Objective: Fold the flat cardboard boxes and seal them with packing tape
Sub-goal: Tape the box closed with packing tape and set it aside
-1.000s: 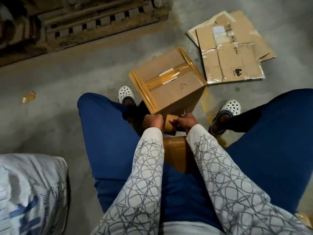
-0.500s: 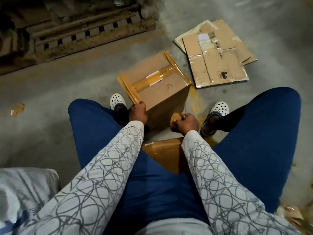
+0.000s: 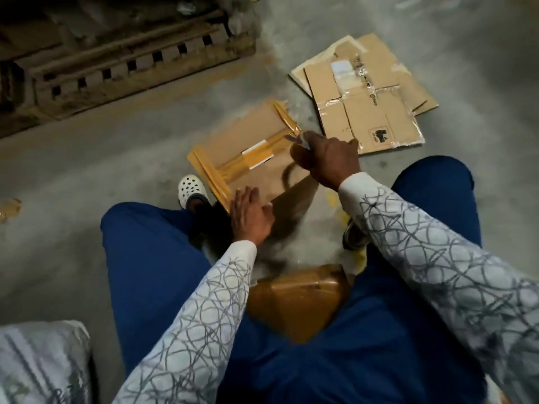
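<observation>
On the concrete floor (image 3: 110, 170), between the seated person's feet, stands the folded cardboard box (image 3: 262, 141) with its top face up. Brown tape strips (image 3: 233, 167) cover the centre seam and both end edges of that face.

The left hand (image 3: 250, 217) lies flat, fingers straight, on the near corner of the box and presses down. The right hand (image 3: 329, 161) is over the far right edge of the top face, fingers curled round what appears to be the packing tape roll (image 3: 299, 158). Motion blur hides the detail, so it cannot be told whether a strip runs from roll to box.

Probable step in hand: finishing the tape at the right end of the top face.

1. Hold the box steady with the flat left hand. An empty box is likely to slide on the floor when tape is pulled.
2. Draw the tape taut and low to the cardboard, in line with the edge.
3. Carry the strip over the corner onto the side wall, so that the flaps cannot lift.
4. Rub the strip down from its middle outward to remove wrinkles.
5. Sever the tape cleanly, leaving no loose tail.

Several flat cardboard boxes (image 3: 367, 112) lie just beyond the folded box, to the right, not yet folded.
</observation>
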The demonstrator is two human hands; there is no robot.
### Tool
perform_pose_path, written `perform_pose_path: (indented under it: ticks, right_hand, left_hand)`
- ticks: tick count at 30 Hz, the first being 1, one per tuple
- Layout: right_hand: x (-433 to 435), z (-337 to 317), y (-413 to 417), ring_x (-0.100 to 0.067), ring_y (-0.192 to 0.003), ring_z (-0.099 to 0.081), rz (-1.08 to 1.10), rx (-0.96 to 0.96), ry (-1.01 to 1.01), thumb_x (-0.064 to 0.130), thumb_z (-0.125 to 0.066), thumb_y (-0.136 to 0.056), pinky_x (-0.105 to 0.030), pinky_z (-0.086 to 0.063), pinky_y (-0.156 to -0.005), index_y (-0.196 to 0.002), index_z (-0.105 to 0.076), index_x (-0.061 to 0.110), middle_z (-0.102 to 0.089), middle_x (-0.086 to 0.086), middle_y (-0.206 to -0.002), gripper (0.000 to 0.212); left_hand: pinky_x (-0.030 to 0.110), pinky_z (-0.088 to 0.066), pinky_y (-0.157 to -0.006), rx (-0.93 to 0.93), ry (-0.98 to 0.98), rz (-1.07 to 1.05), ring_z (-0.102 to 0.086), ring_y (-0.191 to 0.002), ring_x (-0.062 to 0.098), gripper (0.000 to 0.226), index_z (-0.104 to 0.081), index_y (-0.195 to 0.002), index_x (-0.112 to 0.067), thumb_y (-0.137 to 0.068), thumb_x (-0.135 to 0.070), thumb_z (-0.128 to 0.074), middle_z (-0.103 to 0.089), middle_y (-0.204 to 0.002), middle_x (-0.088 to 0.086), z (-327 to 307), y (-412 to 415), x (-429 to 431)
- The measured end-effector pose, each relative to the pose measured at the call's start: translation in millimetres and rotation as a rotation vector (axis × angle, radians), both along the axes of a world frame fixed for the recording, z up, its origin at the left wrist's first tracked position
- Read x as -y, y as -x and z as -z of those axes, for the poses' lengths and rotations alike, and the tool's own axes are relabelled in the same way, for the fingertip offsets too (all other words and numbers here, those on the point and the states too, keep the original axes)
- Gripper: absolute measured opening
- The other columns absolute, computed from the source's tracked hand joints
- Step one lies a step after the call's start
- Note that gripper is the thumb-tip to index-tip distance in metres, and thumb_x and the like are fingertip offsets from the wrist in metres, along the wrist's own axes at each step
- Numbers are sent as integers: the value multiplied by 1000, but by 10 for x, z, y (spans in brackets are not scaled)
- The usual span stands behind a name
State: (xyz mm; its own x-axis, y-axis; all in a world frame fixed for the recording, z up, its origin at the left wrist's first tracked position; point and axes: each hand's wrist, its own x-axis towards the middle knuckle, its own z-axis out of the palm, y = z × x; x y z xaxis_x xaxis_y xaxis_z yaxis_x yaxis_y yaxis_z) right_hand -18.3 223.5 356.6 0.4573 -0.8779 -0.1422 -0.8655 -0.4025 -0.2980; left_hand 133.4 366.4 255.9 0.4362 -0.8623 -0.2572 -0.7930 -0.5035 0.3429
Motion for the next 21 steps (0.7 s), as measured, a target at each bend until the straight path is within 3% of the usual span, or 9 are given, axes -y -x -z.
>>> perform_pose_path:
  ticks: [3, 7, 10, 14, 17, 21]
  right_hand:
    - [260, 176, -34, -34, -105, -65, -52, -115, -29, 31, -62, -93, -44, -46, -93, -126, -57, 16, -67, -13, -115, 37]
    - [407, 438, -112, -38, -104, -65, 137, 95, -304, 36, -65, -90, -36, -50, -85, -109, -64, 7, -66, -20, -110, 35]
    - [464, 535, -84, -41, -109, -61, 161, 107, -338, 44, -69, -89, -39, -47, -90, -120, -60, 6, -65, -23, -118, 50]
    - [593, 657, -52, -43, -113, -57, 175, 77, -351, 34, -65, -92, -40, -45, -90, -125, -59, 6, -62, -24, -123, 43]
    - [615, 718, -105, -42, -110, -59, 210, 65, -372, 31, -64, -91, -40, -48, -89, -122, -61, 8, -63, -22, -120, 39]
    - [556, 700, -146, -43, -109, -60, 230, 80, -360, 28, -63, -91, -38, -47, -87, -120, -62, 9, -64, -23, -118, 35]
  left_hand:
    - [40, -10, -122, -53, 138, 157, -24, -150, 31, 59, -40, -149, -9, -96, -35, -36, -35, -158, 12, 101, 149, 304]
    - [37, -9, -123, -124, 235, 160, -23, -150, 30, 51, -40, -149, -7, -99, -12, -46, -33, -159, 14, 186, 137, 984]
    - [36, -6, -125, -91, 307, 175, -13, -153, 24, 52, -28, -156, -11, -105, -17, -35, -20, -164, 8, 216, -27, 1536]
    - [39, -4, -125, 40, 260, 320, -4, -154, 19, 57, -18, -159, -16, -106, -36, -26, -10, -167, 2, 332, -230, 2120]
    - [40, -7, -124, 181, 190, 317, -11, -153, 19, 56, -31, -155, -18, -104, -42, -25, -23, -164, 0, 468, -240, 2240]
    - [40, -15, -118, 268, 110, 400, -27, -147, 25, 44, -57, -134, -16, -99, -35, -37, -50, -147, 2, 357, -294, 2512]
